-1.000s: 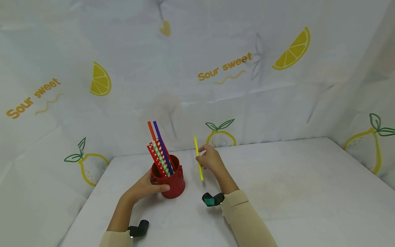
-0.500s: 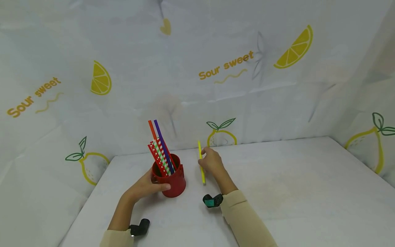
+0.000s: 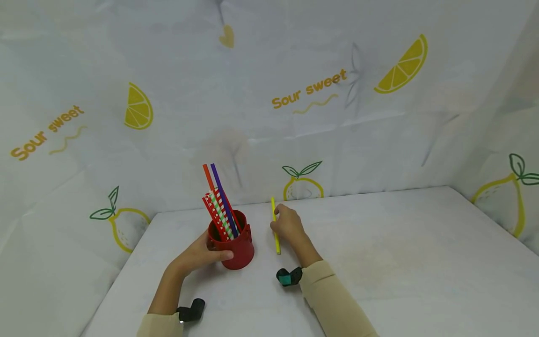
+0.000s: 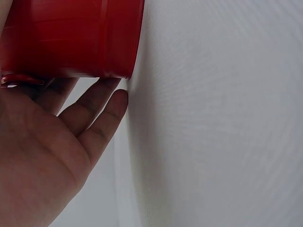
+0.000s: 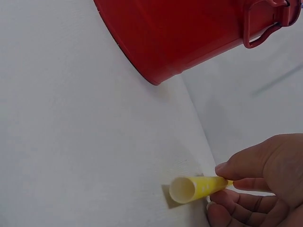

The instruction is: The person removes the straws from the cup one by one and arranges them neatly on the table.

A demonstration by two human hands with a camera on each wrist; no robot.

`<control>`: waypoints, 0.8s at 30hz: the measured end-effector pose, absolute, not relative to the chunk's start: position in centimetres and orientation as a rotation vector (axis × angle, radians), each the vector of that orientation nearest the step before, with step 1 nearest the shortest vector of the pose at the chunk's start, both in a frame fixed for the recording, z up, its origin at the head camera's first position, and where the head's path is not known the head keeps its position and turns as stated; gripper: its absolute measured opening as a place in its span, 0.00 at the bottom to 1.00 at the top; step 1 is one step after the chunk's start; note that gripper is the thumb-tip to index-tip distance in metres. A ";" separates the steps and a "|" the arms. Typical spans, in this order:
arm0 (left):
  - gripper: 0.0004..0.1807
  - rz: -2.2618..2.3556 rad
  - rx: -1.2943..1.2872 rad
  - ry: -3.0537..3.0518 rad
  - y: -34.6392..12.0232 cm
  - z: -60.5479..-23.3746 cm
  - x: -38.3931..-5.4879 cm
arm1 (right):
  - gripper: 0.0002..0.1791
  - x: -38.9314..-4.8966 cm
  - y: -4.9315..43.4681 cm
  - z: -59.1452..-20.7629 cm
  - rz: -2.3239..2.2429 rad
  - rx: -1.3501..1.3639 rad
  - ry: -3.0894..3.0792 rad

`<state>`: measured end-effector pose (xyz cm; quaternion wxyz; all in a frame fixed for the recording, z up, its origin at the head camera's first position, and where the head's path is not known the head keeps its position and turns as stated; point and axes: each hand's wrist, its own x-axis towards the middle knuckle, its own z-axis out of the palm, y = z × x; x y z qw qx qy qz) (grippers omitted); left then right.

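Note:
A small red bucket (image 3: 241, 252) with side handles stands on the white table, holding a bunch of straws. My left hand (image 3: 195, 255) holds its left side, thumb across the front; in the left wrist view the fingers (image 4: 106, 120) reach along the bucket wall near its base. To the right of the bucket, my right hand (image 3: 289, 225) pinches a yellow straw (image 3: 277, 245) between thumb and fingers. The right wrist view shows the straw's open end (image 5: 182, 190) close over the tabletop, its shadow beside it, apart from the bucket (image 5: 189, 33).
Purple (image 3: 220, 185), orange-red (image 3: 208, 175), green-striped and red dotted straws lean left out of the bucket. Behind the table hangs a white backdrop (image 3: 189, 140) printed with lemons and "Sour sweet". The table's back edge runs just beyond my right hand.
My right hand has come down and slightly nearer with the yellow straw, which is lower and a little further right. My left hand and the bucket have stayed in place.

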<state>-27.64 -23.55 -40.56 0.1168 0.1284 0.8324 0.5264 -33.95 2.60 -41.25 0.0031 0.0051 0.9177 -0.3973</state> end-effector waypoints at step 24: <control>0.51 1.540 0.385 2.436 -23.6 -40.6 -27.7 | 0.13 -32.6 1.6 -39.0 -1.177 -0.177 3.079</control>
